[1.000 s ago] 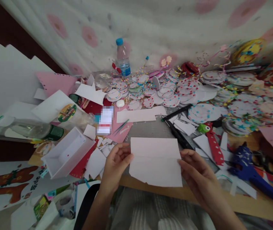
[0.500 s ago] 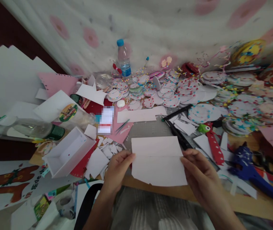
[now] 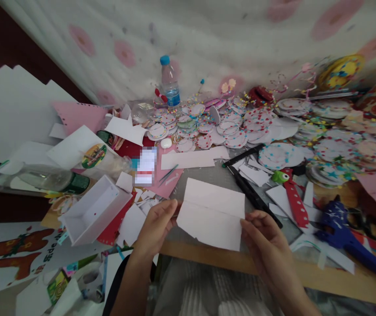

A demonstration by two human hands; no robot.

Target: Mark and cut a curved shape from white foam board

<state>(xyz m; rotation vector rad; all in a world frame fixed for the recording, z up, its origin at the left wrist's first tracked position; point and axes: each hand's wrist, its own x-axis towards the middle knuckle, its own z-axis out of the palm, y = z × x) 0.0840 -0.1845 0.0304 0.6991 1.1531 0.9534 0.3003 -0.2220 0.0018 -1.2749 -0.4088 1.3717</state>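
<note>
A white sheet of paper (image 3: pixel 212 215) with a crease across it and an uneven lower left edge is held tilted over the near edge of the table. My right hand (image 3: pixel 267 237) pinches its right edge between thumb and fingers. At the left edge is my left hand (image 3: pixel 157 224), its thumb off the paper and its fingertips close to or just under the edge; contact is hard to make out. Beyond the sheet lies a long white paper strip (image 3: pixel 193 159), with tweezers (image 3: pixel 168 174) on pink paper in front of it.
To the right lie a black bar-like tool (image 3: pixel 250 193), a red dotted strip (image 3: pixel 296 202) and a blue glue gun (image 3: pixel 339 232). Decorated paper discs (image 3: pixel 230 127) pile up along the back beside a water bottle (image 3: pixel 170 83). A white open box (image 3: pixel 97 210) stands left, among paper scraps.
The sheet has turned clockwise and shifted slightly left. My left thumb has come off its left edge, and that hand has moved a little left. My right hand still holds the sheet.
</note>
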